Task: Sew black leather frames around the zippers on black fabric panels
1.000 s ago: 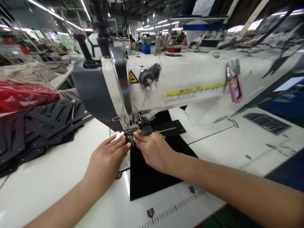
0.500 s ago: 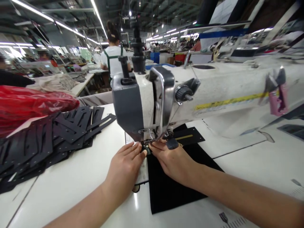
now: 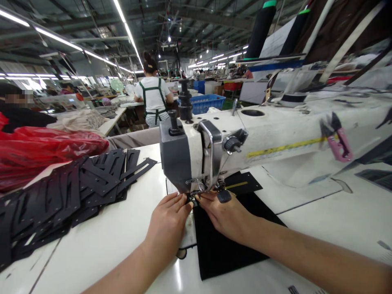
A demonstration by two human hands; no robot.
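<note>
A black fabric panel [image 3: 226, 249] lies flat beneath the head of a sewing machine [image 3: 176, 157]. My left hand [image 3: 168, 218] is at the left of the presser foot [image 3: 192, 199], its fingers close together and its thumb at a small dark edge of the work there. From the right, my right hand [image 3: 225, 212] rests over the panel, fingers drawn together and tips at the foot. The machine head partly hides the fingertips and what lies between them. Behind the right hand, a black strip with a yellowish slot [image 3: 240, 184] lies at the panel's far end.
Slotted black pieces [image 3: 101, 179] lie heaped on the white table [image 3: 122, 237] at left, beside a red plastic bag [image 3: 55, 149]. Pink-handled thread snips [image 3: 338, 145] hang on the machine arm. Beyond are a blue crate [image 3: 203, 104] and a person in a green-strapped apron [image 3: 153, 96].
The camera view has tilted up, so the machine, hands and panel appear lower and slightly shifted. Both hands keep nearly the same places at the presser foot.
</note>
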